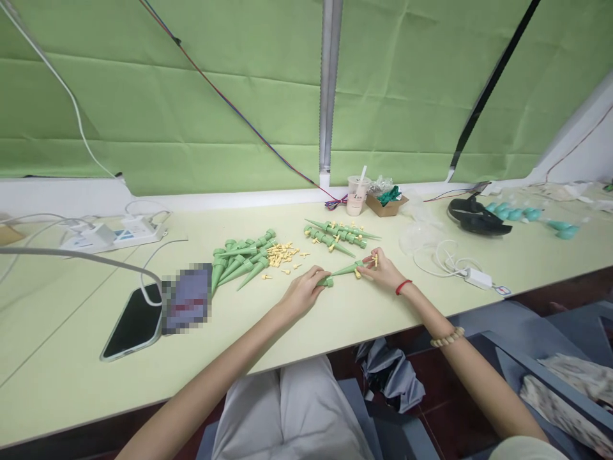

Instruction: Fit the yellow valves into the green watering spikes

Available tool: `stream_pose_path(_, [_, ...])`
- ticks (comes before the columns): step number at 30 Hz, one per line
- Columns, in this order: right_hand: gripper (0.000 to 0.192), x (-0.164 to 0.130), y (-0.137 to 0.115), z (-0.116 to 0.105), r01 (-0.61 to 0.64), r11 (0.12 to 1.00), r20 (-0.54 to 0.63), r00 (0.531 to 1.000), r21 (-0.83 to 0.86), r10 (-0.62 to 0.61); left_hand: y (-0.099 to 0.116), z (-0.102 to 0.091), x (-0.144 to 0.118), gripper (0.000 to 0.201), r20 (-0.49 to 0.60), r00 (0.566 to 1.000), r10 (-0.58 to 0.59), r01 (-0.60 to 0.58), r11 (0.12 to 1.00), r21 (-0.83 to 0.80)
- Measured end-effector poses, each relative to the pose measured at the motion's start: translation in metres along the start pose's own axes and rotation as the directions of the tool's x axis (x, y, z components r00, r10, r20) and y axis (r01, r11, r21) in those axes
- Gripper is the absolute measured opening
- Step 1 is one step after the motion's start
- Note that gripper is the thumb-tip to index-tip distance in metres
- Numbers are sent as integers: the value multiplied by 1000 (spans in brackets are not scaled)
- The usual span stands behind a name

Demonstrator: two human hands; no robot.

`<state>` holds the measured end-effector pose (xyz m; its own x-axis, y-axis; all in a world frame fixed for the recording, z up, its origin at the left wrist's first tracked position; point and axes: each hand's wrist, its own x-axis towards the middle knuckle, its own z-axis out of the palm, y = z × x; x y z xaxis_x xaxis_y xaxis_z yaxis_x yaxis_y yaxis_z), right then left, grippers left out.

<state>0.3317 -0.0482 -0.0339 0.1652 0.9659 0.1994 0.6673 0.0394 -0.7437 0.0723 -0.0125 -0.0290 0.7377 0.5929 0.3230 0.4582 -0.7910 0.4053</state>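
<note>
My left hand [304, 292] is closed round a green plastic piece [328, 282], whose capped end shows past the fingertips. My right hand [384, 273] grips a green plastic spike [345, 269] near its wide end, where a yellow part sticks out. The spike's point is aimed at my left hand. A small yellow fitting [376, 259] also shows at the right fingers. Left of my hands lies a heap of green spikes [239, 259] beside a pile of small yellow fittings [282, 254]. Behind my hands are several spikes with yellow fittings attached [335, 235].
On the left are a phone [134, 322], a blurred-out patch [188, 300] and a power strip [138, 229]. At the back stand a drink cup [357, 195] and a small cardboard box [387, 206]. A white cable [443, 260] and a black visor-like object [476, 216] lie to the right.
</note>
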Motion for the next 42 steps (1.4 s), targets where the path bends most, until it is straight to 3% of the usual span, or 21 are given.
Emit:
stream_pose_path(4, [39, 22, 8, -20, 2, 985, -102, 995, -171, -20, -2, -8, -6, 32, -16, 1000, -1, 3, 992, 125])
stream_pose_path(8, [36, 51, 17, -31, -124, 925, -257, 966, -360, 30, -8, -9, -9, 31, -44, 999, -9, 16, 986, 166])
stream_pose_path(12, [33, 70, 20, -20, -163, 866, -209, 975, -473, 69, -12, -4, -5, 31, -69, 998, -12, 22, 990, 138])
stream_pose_path(18, [32, 79, 24, -4, -45, 854, -79, 997, -518, 4, -14, -7, -6, 30, -67, 996, -49, 60, 985, 161])
stream_pose_path(21, [35, 82, 28, -2, -28, 863, -71, 997, -504, -9, -16, -8, -9, 32, -34, 999, -34, 38, 988, 152])
stream_pose_path(25, [35, 85, 28, -3, -70, 846, -109, 994, -528, 14, -19, -4, -8, 31, -80, 996, -48, 61, 983, 172])
stream_pose_path(30, [51, 64, 9, -12, -152, 877, -210, 976, -455, 60, -20, -2, 8, 23, -132, 980, -146, 173, 958, 230])
stream_pose_path(31, [49, 55, 4, -14, -120, 903, -183, 982, -414, 47, -20, -2, 14, 21, -122, 982, -146, 172, 957, 233])
stream_pose_path(33, [45, 34, -6, -14, 13, 942, -1, 1000, -335, -14, -23, -2, 29, 18, -94, 989, -115, 133, 968, 211])
stream_pose_path(36, [51, 10, -13, -10, 135, 942, 204, 976, -308, -73, -27, 2, 52, 17, -67, 996, -57, 66, 989, 135])
stream_pose_path(42, [46, 4, 0, -16, 100, 904, 149, 988, -415, -41, -28, 15, 67, 24, -13, 1000, 26, -25, 1000, 19])
